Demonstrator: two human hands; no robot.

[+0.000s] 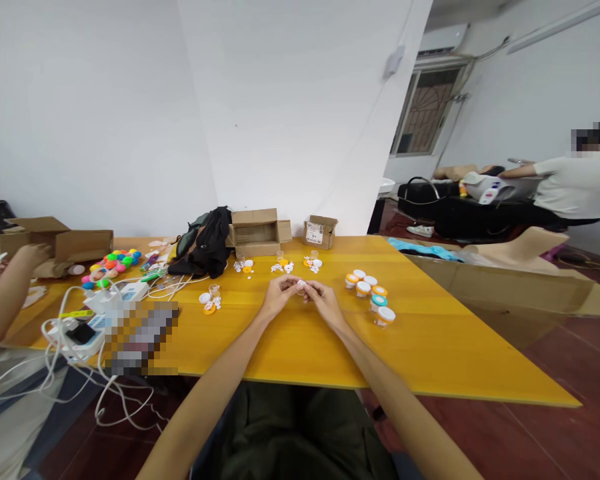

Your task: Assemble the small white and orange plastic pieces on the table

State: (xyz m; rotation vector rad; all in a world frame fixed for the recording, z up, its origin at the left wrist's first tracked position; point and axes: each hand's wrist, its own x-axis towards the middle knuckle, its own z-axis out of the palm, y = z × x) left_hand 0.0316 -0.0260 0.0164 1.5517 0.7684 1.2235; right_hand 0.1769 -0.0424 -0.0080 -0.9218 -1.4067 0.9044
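A small white piece with dark dots (pixel 301 285) is held between the fingertips of both hands, above the middle of the bench (pixel 430 363). The left hand (pixel 281 293) pinches it from one side, and the right hand (pixel 320 295) from the other; both grips are narrow. To the right of them there stand several lidded jars (pixel 379 302), in a group. To the left, near a clear cup (pixel 215 291), lies an orange lid (pixel 209 309). Farther back, by the wall, is an open cardboard box (pixel 256 233).
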